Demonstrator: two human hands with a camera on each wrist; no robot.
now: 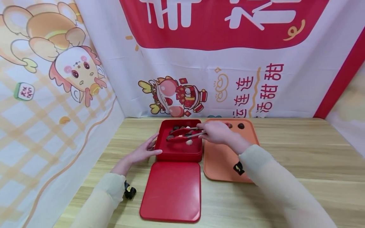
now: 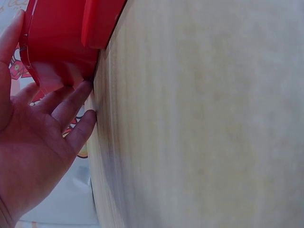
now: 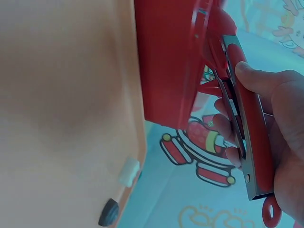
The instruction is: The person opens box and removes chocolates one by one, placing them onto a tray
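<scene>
A red lid (image 1: 171,191) lies just in front of a red box (image 1: 179,157) on the table (image 1: 299,158). The left hand (image 1: 144,150) rests its thumb on the box's rim, fingers spread along the wall, gripping nothing. The right hand (image 1: 214,131) curls round tongs (image 3: 254,128), their arms parted, tips among pieces (image 1: 189,142) in the box; whether they pinch any, I cannot tell. An off-centre squeeze could let a piece slip; a hard push could slide the box. Count: one lid, one box, one pair of tongs, one orange tray (image 1: 219,161); the box's pieces overlap too much to count, and at least two lie near the tray's far edge.
</scene>
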